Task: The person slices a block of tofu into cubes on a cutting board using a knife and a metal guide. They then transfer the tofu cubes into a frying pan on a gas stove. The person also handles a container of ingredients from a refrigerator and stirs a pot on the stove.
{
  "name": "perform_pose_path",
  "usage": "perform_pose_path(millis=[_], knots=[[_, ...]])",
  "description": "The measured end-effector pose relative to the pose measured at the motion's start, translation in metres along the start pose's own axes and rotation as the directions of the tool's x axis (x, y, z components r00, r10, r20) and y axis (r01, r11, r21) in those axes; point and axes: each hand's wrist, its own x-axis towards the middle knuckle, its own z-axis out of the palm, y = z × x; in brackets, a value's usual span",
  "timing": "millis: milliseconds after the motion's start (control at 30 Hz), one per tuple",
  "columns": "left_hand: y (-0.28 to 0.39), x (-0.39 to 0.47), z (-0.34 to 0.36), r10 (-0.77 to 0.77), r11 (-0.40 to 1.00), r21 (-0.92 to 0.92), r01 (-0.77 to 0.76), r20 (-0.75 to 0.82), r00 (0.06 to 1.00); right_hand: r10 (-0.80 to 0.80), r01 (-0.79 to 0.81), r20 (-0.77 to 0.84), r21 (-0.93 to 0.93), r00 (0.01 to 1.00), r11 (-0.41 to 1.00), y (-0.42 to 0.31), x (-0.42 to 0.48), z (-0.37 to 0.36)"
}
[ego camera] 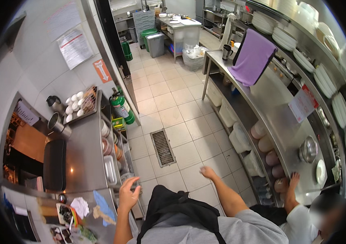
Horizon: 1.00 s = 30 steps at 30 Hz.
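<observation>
My left hand is raised with its fingers apart and holds nothing, close to the edge of the left steel counter. Beside it on that counter lie a blue cloth and a crumpled white paper. My right hand hangs over the tiled floor with its fingers curled; whether anything is inside them cannot be told. A metal floor drain grate lies ahead, between the two hands' sides.
At the lower right a co-worker rests a hand on the right steel counter, near metal bowls and a white plate. A purple towel hangs farther up. A green fire extinguisher stands left; bins stand far ahead.
</observation>
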Motion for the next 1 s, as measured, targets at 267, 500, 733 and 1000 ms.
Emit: perform_pose_path(millis=[267,500,733,1000], knots=[[-0.122,0.204,0.026,-0.224,0.974,-0.061,0.219,-0.107,0.969,-0.141,0.170,-0.103,0.371,0.985,0.913,-0.182,0.306,-0.182],[-0.135,0.508,0.042,0.023,0.998,-0.064,-0.021,0.026,0.999,0.386,-0.401,0.316,-0.016,0.867,0.916,-0.021,0.336,-0.148],[-0.101,0.807,0.107,0.302,0.952,-0.096,-0.291,0.147,0.942,0.727,-0.898,0.535,0.172,0.430,0.405,0.020,0.304,-0.146],[-0.096,1.044,0.205,0.225,0.974,-0.046,-0.222,0.317,0.921,0.569,-0.721,0.504,0.173,0.650,0.671,0.041,0.635,-0.222]])
